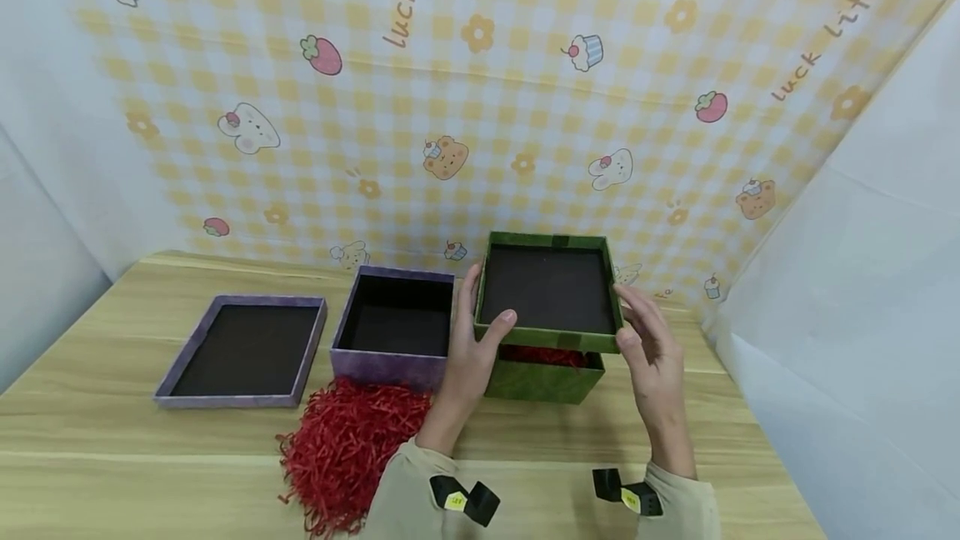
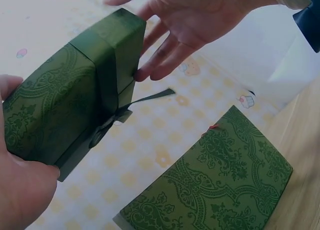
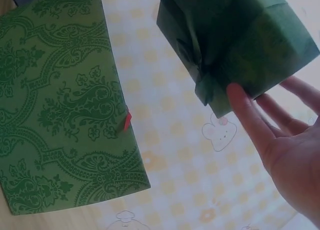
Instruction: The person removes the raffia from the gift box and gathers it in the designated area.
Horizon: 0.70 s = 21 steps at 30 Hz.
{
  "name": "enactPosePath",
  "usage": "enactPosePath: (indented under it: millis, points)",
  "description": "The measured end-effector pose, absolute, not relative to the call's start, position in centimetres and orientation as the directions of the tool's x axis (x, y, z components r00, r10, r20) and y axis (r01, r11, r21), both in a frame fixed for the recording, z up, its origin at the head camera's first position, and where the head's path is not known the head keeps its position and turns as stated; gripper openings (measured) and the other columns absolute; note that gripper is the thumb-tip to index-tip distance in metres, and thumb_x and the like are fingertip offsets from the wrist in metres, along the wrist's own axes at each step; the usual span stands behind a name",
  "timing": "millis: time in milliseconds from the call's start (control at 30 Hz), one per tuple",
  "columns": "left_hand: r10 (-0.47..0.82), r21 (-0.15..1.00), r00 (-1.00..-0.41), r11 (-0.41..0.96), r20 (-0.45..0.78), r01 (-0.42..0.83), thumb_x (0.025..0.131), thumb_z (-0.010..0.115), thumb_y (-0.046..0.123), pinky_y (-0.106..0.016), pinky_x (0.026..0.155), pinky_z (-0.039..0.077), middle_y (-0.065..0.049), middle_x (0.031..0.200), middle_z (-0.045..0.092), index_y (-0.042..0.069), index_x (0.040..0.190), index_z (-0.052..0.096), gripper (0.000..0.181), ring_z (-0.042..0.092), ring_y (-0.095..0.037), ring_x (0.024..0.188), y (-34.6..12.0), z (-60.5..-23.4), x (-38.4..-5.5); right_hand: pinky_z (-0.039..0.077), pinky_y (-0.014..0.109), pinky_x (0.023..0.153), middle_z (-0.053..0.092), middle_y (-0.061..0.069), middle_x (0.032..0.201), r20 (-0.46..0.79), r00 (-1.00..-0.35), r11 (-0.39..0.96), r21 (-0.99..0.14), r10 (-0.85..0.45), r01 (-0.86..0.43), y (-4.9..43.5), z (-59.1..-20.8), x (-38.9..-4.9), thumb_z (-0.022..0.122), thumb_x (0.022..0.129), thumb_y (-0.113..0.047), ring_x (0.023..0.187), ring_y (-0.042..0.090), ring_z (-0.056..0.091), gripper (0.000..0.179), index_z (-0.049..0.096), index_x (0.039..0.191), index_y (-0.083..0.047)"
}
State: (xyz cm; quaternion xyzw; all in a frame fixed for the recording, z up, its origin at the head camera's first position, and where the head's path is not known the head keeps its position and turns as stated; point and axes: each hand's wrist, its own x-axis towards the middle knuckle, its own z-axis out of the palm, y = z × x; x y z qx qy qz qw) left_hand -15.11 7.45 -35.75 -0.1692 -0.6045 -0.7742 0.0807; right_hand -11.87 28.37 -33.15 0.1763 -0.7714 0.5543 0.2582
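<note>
Above the green box [image 1: 543, 380] is its green lid [image 1: 551, 290], inner side up, with a black inside and a dark green ribbon [image 2: 106, 82] tied round it. At the lid's left side my left hand [image 1: 471, 357] holds it, thumb over the near edge. On the other side my right hand [image 1: 656, 365] holds the near right corner between thumb and fingertips. Red shredded paper [image 1: 543, 354] shows inside the box beneath. The box's patterned wall [image 3: 65, 105] appears in the right wrist view, a red shred at its rim.
Left of the green box stands an open purple box [image 1: 393, 367] with a black inside. A purple lid [image 1: 240, 348] lies inner side up farther left. A heap of red shredded paper [image 1: 345, 448] sits before the purple box. Behind the wooden table [image 1: 112, 457] hangs a checked cloth [image 1: 510, 107].
</note>
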Motion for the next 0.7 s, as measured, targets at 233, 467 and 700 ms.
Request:
enactPosePath:
  millis: [233,467,700]
  points:
    - [0.126,0.941,-0.945,-0.202,0.301,0.272,0.094,0.054,0.030,-0.056,0.107,0.011,0.009,0.153,0.003,0.036,0.149,0.007,0.072,0.001,-0.014,0.139,7.3,-35.9,-15.0,0.048,0.023,0.078,0.036,0.015,0.143,0.495,-0.868,0.214,-0.852,0.035,-0.477,28.2,-32.8,-11.7,0.052,0.092,-0.001,0.119,0.023,0.048,0.050,0.041,0.141,-0.007]
    - [0.177,0.952,-0.944,-0.175,0.280,0.250,0.093,0.054,0.040,-0.053,0.108,0.010,0.012,0.153,-0.003,0.041,0.147,0.001,0.075,-0.002,-0.010,0.139,7.7,-36.3,-15.1,0.044,0.024,0.090,0.036,0.011,0.144,0.361,-0.924,0.121,-0.930,0.123,-0.347,27.7,-32.4,-11.5,0.049,0.097,-0.012,0.122,0.022,0.047,0.045,0.041,0.141,-0.009]
    - [0.266,0.951,-0.915,-0.134,0.304,0.278,0.095,0.054,0.028,-0.050,0.109,0.007,0.010,0.153,-0.007,0.032,0.148,-0.006,0.080,-0.004,-0.009,0.138,8.5,-36.5,-15.2,0.046,0.032,0.088,0.043,0.015,0.136,0.213,-0.976,-0.188,-0.958,0.030,-0.215,29.0,-32.0,-11.0,0.043,0.100,-0.011,0.110,0.020,0.057,0.053,0.021,0.147,-0.002]
